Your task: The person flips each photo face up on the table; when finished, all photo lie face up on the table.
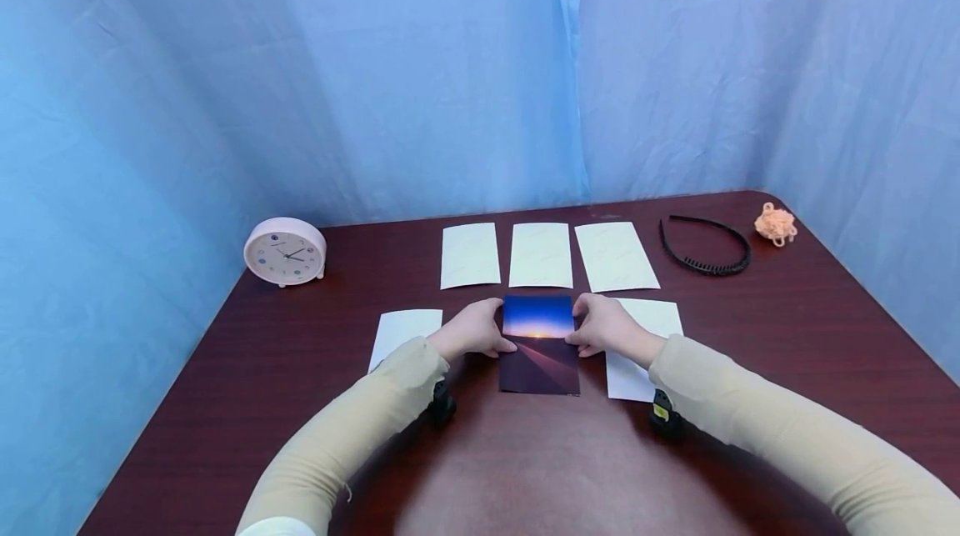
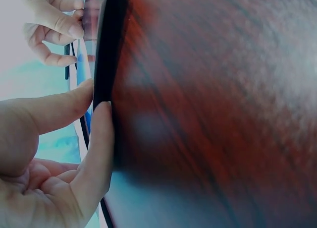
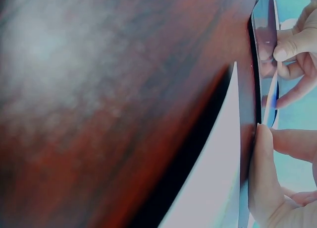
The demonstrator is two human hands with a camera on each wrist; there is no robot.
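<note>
A glossy photo card (image 1: 538,365) with a blue sky, a low sun and a dark foreground lies at the middle of the table, between both hands. My left hand (image 1: 474,329) pinches its left edge between thumb and finger, as the left wrist view shows at the card's dark edge. Opposite, my right hand (image 1: 611,326) pinches the right edge, thumb on the printed face. A white card (image 1: 408,332) lies beside the left wrist. Another white card (image 1: 633,378) sits partly hidden under the right hand and forearm.
Behind the hands, a left white card (image 1: 470,257), a middle white card (image 1: 541,257) and a right white card (image 1: 617,257) form a row. A round clock (image 1: 285,252) stands back left. A black headband (image 1: 708,268) and a peach-coloured scrunchie (image 1: 776,224) lie back right on the dark table (image 1: 795,311).
</note>
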